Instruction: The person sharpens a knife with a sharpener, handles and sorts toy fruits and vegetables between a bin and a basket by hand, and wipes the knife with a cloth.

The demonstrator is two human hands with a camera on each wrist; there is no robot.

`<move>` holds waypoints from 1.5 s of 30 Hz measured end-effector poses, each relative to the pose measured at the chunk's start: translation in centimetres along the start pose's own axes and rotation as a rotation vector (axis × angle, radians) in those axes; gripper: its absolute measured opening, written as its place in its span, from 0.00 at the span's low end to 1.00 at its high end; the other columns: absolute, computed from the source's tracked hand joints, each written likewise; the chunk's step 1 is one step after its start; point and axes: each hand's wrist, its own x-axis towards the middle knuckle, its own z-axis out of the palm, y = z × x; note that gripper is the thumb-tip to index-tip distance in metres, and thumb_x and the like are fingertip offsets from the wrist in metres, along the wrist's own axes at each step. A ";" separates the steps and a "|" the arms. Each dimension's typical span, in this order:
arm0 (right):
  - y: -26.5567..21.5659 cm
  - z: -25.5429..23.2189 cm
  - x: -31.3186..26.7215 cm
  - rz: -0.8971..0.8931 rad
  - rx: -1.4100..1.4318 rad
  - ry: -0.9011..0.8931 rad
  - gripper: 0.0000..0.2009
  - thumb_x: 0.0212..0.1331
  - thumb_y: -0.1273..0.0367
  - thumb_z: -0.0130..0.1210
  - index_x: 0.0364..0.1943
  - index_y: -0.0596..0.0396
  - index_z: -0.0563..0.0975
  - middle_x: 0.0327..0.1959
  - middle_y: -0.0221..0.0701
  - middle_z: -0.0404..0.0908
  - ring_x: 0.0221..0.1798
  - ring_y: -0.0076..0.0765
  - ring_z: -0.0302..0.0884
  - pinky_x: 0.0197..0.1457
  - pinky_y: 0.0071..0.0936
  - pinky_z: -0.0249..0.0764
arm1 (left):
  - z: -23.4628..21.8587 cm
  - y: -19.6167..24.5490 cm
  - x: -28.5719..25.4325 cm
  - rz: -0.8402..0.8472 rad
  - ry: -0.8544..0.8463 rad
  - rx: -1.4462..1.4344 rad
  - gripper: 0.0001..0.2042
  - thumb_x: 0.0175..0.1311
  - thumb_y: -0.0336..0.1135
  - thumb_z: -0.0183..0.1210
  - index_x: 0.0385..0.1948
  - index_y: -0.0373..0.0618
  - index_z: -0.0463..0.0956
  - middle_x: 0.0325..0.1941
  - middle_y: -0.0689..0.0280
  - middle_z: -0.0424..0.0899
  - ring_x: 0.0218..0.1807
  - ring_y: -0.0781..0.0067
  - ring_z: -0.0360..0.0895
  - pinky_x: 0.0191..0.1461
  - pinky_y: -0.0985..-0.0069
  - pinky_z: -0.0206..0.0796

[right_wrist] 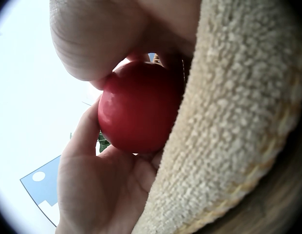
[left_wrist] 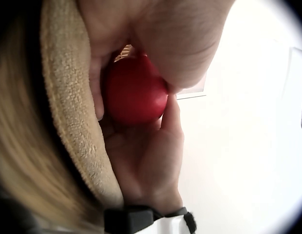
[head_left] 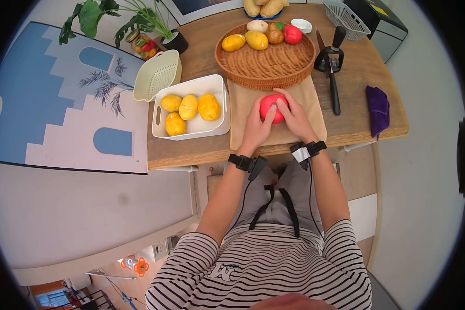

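Observation:
A round red fruit or ball [head_left: 272, 109] is held between both hands over a beige cloth [head_left: 243, 135] at the table's front edge. The left hand [head_left: 257, 126] grips its left side and the right hand [head_left: 295, 120] its right side, thumbs on top. In the left wrist view the red object [left_wrist: 135, 91] sits between the palms, above the towel's edge [left_wrist: 75, 97]. The right wrist view shows the red object [right_wrist: 139, 107] beside the thick cloth [right_wrist: 224, 112], with fingers curled round it.
Left of the cloth is a white bin [head_left: 191, 135] with several yellow fruits; behind it, a pale green basket [head_left: 157, 77]. A wicker tray [head_left: 266, 64] with several fruits lies beyond the cloth. To the right are a knife [head_left: 335, 95] by a black holder and a purple pouch [head_left: 378, 111].

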 end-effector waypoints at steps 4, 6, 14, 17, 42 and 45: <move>-0.2 0.2 -0.1 -0.159 -0.053 0.036 0.20 0.69 0.60 0.50 0.59 0.57 0.71 0.53 0.45 0.78 0.57 0.43 0.75 0.61 0.32 0.68 | -0.2 1.7 -0.1 -0.297 -0.024 -0.298 0.21 0.73 0.46 0.50 0.55 0.37 0.68 0.47 0.49 0.80 0.45 0.61 0.82 0.38 0.68 0.81; -0.1 0.0 -0.1 -0.118 -0.066 -0.028 0.20 0.69 0.61 0.49 0.59 0.57 0.71 0.54 0.45 0.77 0.58 0.44 0.75 0.61 0.33 0.68 | -0.5 1.3 0.0 -0.291 -0.061 -0.234 0.21 0.72 0.44 0.51 0.57 0.37 0.66 0.49 0.50 0.79 0.47 0.62 0.81 0.39 0.68 0.81; 0.4 0.2 0.1 -0.030 -0.022 0.041 0.19 0.70 0.61 0.47 0.58 0.58 0.71 0.51 0.46 0.79 0.56 0.45 0.76 0.60 0.33 0.69 | 0.3 0.1 -0.3 -0.102 -0.038 -0.240 0.24 0.71 0.42 0.54 0.62 0.38 0.61 0.53 0.51 0.76 0.47 0.61 0.81 0.40 0.71 0.81; 0.4 0.1 0.0 -0.056 -0.020 0.040 0.19 0.71 0.61 0.46 0.58 0.58 0.71 0.50 0.45 0.79 0.55 0.45 0.76 0.60 0.33 0.69 | 0.4 0.3 -0.3 -0.179 -0.050 -0.329 0.24 0.71 0.43 0.54 0.62 0.38 0.61 0.52 0.51 0.77 0.44 0.62 0.82 0.40 0.73 0.80; 0.2 0.0 0.2 -0.087 -0.057 -0.005 0.18 0.73 0.62 0.43 0.57 0.59 0.72 0.51 0.40 0.78 0.55 0.35 0.75 0.60 0.29 0.68 | 0.3 0.1 -0.2 -0.224 -0.053 -0.415 0.24 0.71 0.43 0.54 0.60 0.36 0.62 0.50 0.51 0.78 0.36 0.62 0.85 0.35 0.74 0.79; 0.4 0.1 0.2 -0.094 -0.025 0.023 0.17 0.71 0.61 0.45 0.56 0.57 0.73 0.49 0.44 0.80 0.53 0.45 0.77 0.58 0.34 0.70 | 0.4 0.0 -0.2 -0.219 -0.058 -0.413 0.24 0.71 0.43 0.54 0.60 0.36 0.62 0.50 0.51 0.78 0.36 0.62 0.85 0.35 0.75 0.79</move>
